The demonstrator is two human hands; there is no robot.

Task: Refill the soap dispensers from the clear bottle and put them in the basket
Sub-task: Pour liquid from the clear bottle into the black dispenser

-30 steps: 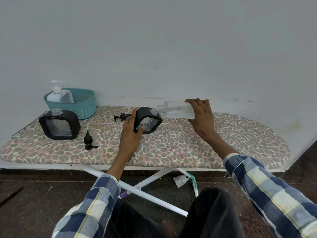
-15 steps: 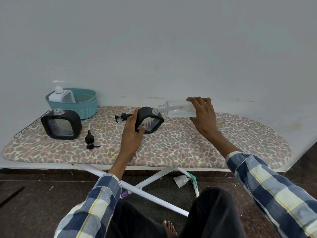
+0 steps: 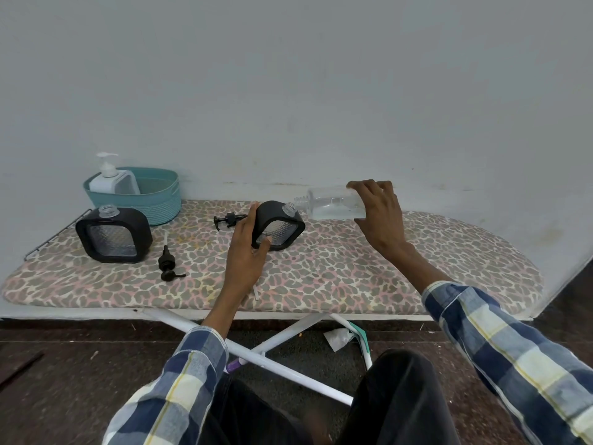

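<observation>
Left hand: the left hand [image 3: 247, 252] gripped the tilted black dispenser [image 3: 278, 227], fingers [image 3: 253, 211] curled over its far edge, thumb on its near face.
Right hand: the right hand [image 3: 380, 216] held the clear bottle [image 3: 333, 205] by its base, fingers wrapped over the top.
Clear bottle: it lay nearly level, its open neck pointing toward the left fingers, just above and beside the dispenser's clear neck; a little liquid sat in it.
Loose pumps: 1 black pump [image 3: 167, 264] lay left of the left fingers; another pump [image 3: 229, 219] lay just beyond them.
Second dispenser: a second black dispenser [image 3: 113, 235] stood upright, uncapped, well left of the left fingers.
Basket: the teal basket [image 3: 154, 200] stood behind it, holding 1 white pump bottle [image 3: 114, 181].
Surface: all rested on the leopard-print ironing board [image 3: 353, 271].
</observation>
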